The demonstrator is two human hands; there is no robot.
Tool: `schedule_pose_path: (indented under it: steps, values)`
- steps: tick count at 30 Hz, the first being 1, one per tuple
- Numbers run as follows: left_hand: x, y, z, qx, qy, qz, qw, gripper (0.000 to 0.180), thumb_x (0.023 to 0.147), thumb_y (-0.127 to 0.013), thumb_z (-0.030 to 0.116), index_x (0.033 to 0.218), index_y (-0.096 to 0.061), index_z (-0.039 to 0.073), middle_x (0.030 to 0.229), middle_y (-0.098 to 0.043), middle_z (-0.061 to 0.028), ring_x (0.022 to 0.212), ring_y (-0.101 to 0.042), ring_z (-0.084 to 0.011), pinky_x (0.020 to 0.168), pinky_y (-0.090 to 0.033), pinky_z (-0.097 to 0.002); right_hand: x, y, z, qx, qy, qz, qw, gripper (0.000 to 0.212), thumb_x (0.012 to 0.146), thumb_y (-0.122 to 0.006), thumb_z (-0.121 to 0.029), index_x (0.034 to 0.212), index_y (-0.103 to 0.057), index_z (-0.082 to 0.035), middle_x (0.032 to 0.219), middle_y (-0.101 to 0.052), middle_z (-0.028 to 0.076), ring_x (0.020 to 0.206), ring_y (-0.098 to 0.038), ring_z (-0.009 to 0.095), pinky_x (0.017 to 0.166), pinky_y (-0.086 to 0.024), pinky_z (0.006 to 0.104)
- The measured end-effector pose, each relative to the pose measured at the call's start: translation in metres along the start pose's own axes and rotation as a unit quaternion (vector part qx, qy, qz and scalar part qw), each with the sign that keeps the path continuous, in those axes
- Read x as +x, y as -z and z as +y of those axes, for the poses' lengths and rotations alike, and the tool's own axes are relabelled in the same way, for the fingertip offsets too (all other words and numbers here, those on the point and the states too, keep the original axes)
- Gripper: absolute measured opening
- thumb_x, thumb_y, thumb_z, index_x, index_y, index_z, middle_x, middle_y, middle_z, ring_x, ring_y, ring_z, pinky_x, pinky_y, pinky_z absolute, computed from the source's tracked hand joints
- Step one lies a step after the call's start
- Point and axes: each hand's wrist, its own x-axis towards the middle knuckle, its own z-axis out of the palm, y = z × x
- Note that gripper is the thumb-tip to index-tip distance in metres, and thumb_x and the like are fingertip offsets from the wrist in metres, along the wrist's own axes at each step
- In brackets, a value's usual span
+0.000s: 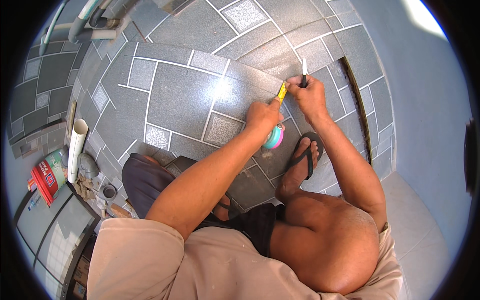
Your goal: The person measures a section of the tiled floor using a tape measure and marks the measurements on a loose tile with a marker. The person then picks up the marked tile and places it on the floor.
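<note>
My left hand (262, 119) is closed around a tape measure (273, 138) with a turquoise and pink case. Its short yellow blade (282, 92) extends past my fingers along a large grey patterned tile (180, 95). In my right hand (311, 97) is a black and white pen or marker (304, 72), its white end pointing up and away. The right fingertips are close to the blade's far end; whether they touch it, I cannot tell. My sandalled right foot (303, 155) rests below the hands.
A dark narrow gap (361, 105) runs along the floor on the right, before a blue-grey wall (430, 100). Pipes (82, 27) stand at the upper left. On the left are a red and green paint bucket (48, 175), a white pipe (77, 150) and grey fittings (88, 165).
</note>
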Motion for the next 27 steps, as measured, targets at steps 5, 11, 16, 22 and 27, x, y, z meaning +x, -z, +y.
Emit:
schedule_pose_path:
  steps: [5, 11, 16, 22, 27]
  values:
    - [0.016, -0.001, -0.014, 0.019, -0.053, 0.019, 0.998, 0.052, 0.103, -0.062, 0.038, 0.089, -0.068, -0.012, 0.067, -0.068, -0.0217, 0.052, -0.067, -0.0269, 0.047, -0.052, -0.039, -0.002, -0.002, -0.009, 0.006, -0.038, 0.022, 0.999, 0.014, 0.086, -0.08, -0.006, 0.096, -0.074, 0.002, 0.08, -0.069, 0.003, 0.067, -0.059, 0.01, 0.062, -0.047, 0.0263]
    - [-0.009, 0.022, 0.001, 0.138, -0.171, 0.084, 0.972, 0.055, 0.101, -0.062, 0.041, 0.075, -0.071, -0.006, 0.06, -0.066, -0.0155, 0.053, -0.066, -0.0243, 0.055, -0.052, -0.0376, -0.018, -0.008, -0.047, 0.055, -0.065, 0.043, 0.995, 0.017, 0.086, -0.079, -0.004, 0.101, -0.073, 0.004, 0.085, -0.072, 0.006, 0.073, -0.063, 0.012, 0.068, -0.05, 0.0262]
    - [-0.039, 0.097, -0.002, 0.163, -0.186, 0.112, 0.962, 0.049, 0.103, -0.06, 0.039, 0.086, -0.072, -0.005, 0.063, -0.067, -0.0122, 0.057, -0.064, -0.0177, 0.059, -0.049, -0.0334, -0.034, -0.067, -0.087, 0.115, -0.073, -0.031, 0.99, 0.018, 0.088, -0.077, -0.002, 0.103, -0.072, 0.003, 0.085, -0.068, 0.003, 0.07, -0.058, 0.01, 0.063, -0.046, 0.0244]
    - [-0.073, 0.172, -0.008, 0.064, -0.236, 0.095, 0.965, 0.025, 0.102, -0.064, 0.022, 0.093, -0.066, -0.001, 0.066, -0.066, -0.0098, 0.058, -0.062, -0.0186, 0.06, -0.049, -0.0366, -0.032, -0.116, -0.135, 0.134, -0.141, -0.148, 0.97, 0.015, 0.088, -0.074, -0.001, 0.102, -0.071, 0.001, 0.082, -0.065, 0.002, 0.069, -0.054, 0.009, 0.062, -0.043, 0.0249]
    - [-0.054, 0.227, -0.043, 0.043, -0.303, 0.139, 0.942, 0.015, 0.099, -0.069, 0.016, 0.1, -0.074, 0.001, 0.071, -0.065, -0.0059, 0.063, -0.06, -0.015, 0.061, -0.048, -0.0331, -0.034, -0.175, -0.143, 0.039, -0.12, -0.122, 0.985, 0.014, 0.087, -0.073, 0.001, 0.1, -0.072, 0.002, 0.087, -0.068, 0.007, 0.078, -0.059, 0.014, 0.07, -0.049, 0.0292]
